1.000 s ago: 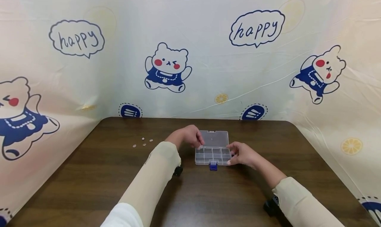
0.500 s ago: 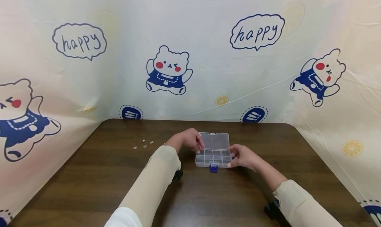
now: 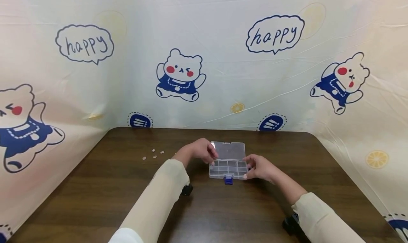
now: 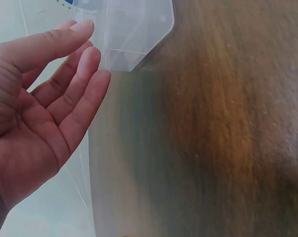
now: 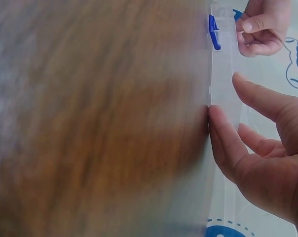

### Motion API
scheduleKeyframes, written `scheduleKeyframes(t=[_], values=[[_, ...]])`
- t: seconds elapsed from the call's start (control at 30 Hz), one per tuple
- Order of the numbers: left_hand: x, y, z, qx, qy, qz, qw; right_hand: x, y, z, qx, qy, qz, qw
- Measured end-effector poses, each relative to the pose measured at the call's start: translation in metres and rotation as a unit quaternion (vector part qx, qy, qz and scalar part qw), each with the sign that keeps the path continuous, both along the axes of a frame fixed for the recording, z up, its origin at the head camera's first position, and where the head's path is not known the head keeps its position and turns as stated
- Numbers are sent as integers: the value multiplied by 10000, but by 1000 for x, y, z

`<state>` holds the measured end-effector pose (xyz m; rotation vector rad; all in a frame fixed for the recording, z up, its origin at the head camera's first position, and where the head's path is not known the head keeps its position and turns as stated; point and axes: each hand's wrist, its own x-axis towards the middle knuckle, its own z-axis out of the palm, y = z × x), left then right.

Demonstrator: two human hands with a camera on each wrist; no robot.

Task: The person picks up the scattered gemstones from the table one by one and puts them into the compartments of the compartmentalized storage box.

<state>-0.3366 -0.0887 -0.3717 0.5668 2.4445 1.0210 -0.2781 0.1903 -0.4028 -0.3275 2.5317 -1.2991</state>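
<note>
A clear plastic compartment box with a blue latch lies on the table, its transparent lid laid back on the far side. My left hand hangs over the box's left end. In the left wrist view its fingers are loosely bent, with nothing visible between them and the thumb. At the other end, my right hand holds the box, thumb at the near corner and fingers at the far one. Whether a small piece lies in the left compartment is too small to tell.
Several small pale round pieces lie on the brown wooden table, left of the left hand. A printed cloth with bears hangs behind and beside the table.
A small whitish thing showed at the left fingertips a second ago; the fingers now look free. The left hand dipped to the near left compartment, then shifted slightly left. The right hand stays in place.
</note>
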Motion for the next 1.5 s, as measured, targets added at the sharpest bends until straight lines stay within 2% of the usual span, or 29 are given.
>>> scheduleKeyframes(t=[0.37,0.57,0.77,0.97,1.2,1.5], values=[[11,-13,-7,235,338,115,9991,1,-2,-3,121,-85,-153,9998],[16,-21,-14,587,445,237,9970,2,-3,-4,54,-88,-150,9998],[21,-30,-13,869,672,457,9929,1,-2,-3,51,-67,-102,9999],[26,-40,-11,957,895,641,9893,2,-1,-1,57,-100,-101,9999],[30,-54,-9,1063,865,640,9885,2,-1,0,54,-158,-174,9997],[38,-68,-6,923,755,814,9895,0,0,0,28,-135,-222,9997]])
